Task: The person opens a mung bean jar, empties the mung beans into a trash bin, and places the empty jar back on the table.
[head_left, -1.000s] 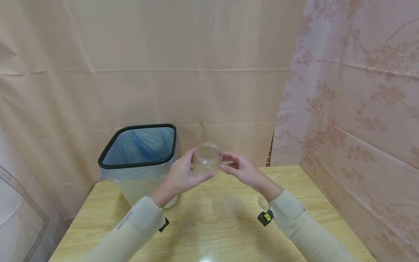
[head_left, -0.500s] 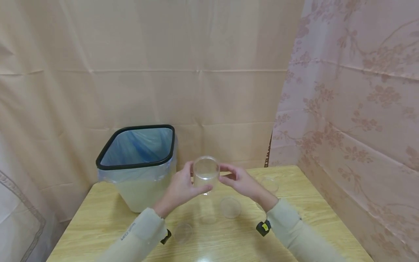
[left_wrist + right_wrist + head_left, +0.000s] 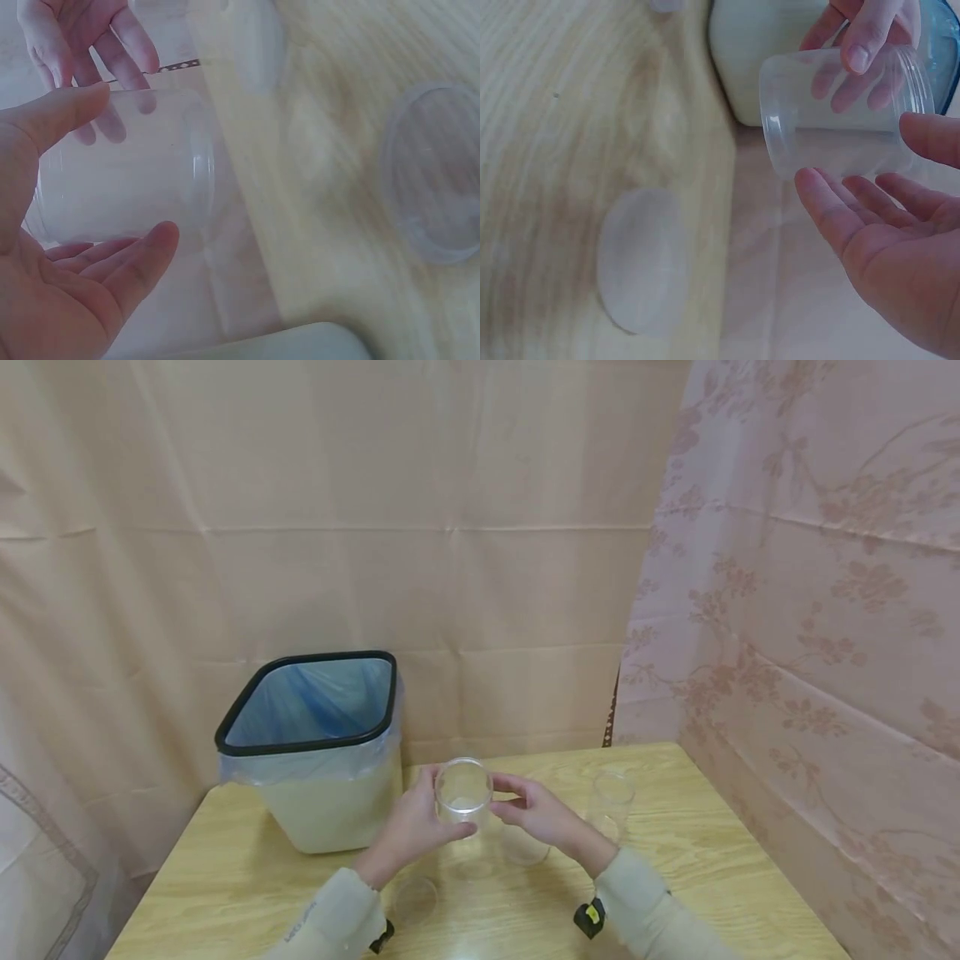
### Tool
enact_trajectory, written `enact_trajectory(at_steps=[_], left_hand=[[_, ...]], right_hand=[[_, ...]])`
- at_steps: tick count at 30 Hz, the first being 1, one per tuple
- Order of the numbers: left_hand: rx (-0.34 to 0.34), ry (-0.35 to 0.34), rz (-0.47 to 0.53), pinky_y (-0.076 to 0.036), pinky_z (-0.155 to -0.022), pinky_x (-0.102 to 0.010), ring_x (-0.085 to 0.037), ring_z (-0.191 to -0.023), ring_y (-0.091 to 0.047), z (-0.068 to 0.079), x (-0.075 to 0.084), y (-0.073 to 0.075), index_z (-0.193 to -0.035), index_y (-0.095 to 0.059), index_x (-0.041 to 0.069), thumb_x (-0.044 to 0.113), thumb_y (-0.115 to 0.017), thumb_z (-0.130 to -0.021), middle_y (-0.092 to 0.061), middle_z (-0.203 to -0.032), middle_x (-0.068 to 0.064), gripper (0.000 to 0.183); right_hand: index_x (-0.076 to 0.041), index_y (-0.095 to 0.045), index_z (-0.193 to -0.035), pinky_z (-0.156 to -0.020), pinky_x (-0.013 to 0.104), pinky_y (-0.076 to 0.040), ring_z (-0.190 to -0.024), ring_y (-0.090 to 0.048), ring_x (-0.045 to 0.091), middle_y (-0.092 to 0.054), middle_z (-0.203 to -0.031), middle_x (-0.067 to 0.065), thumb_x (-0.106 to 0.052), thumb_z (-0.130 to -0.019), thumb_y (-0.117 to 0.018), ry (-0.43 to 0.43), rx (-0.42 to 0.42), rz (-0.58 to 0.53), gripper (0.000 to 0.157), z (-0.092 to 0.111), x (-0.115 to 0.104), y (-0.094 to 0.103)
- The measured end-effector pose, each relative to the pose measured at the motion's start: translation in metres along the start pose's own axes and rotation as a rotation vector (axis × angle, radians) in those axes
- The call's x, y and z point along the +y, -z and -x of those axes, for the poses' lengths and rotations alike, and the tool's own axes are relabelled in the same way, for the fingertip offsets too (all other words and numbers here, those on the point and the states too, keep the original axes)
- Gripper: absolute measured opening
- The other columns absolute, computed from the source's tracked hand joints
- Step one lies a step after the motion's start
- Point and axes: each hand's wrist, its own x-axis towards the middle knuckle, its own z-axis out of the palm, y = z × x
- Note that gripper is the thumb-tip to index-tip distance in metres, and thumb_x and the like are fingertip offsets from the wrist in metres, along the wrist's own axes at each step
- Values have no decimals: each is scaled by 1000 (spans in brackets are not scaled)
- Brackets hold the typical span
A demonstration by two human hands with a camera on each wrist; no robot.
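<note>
A clear plastic jar [image 3: 464, 797] is held upright over the table, its open mouth facing up toward the head camera. My left hand [image 3: 412, 822] grips its left side, thumb in front and fingers around behind. On the right side, the fingertips and thumb of my right hand [image 3: 542, 814] hold the wall near the rim. The right wrist view shows the same jar [image 3: 840, 124] see-through, with nothing visible inside. Two clear round discs, like lids, lie below: one disc [image 3: 415, 902] near the left wrist, another disc [image 3: 527, 850] partly behind the right hand.
A bin [image 3: 322, 814] with a black rim and bluish liner stands at the table's left back. A second clear jar [image 3: 613, 797] stands right of my right hand, partly covered by the wrist. Curtains hang behind and to the right of the wooden table [image 3: 697, 877].
Both hands have lowered the jar toward the table, slightly left and nearer to me. Its mouth now shows more from above. The second jar has come into fuller view behind the right wrist.
</note>
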Motion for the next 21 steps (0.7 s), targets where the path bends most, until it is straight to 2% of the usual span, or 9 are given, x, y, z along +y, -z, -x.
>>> enact_trajectory(at_steps=[9, 17, 21], left_hand=[[-21, 53, -3, -51, -94, -54, -37, -113, -62, 5, -18, -10, -139, -42, -5, 34, -95, -66, -61, -127, -26, 98], [-68, 66, 38, -49, -98, -57, -46, -123, -56, 10, -30, -20, -143, -34, -10, 28, -93, -71, -52, -138, -35, 101], [-92, 85, 41, -48, -98, -57, -46, -121, -57, 12, -34, -22, -143, -34, -10, 26, -93, -72, -52, -137, -36, 99]], right_hand=[[3, -35, -154, -104, 52, -46, -131, -50, 46, -37, -156, 25, -19, -104, -58, -40, -17, -74, 59, -3, 15, -14], [2, -35, -154, -105, 58, -43, -136, -44, 45, -37, -156, 24, -15, -104, -56, -75, -28, -121, 57, -4, 29, -23], [5, -34, -153, -105, 58, -43, -137, -42, 46, -37, -156, 26, -14, -104, -54, -99, -35, -140, 57, -4, 34, -27]])
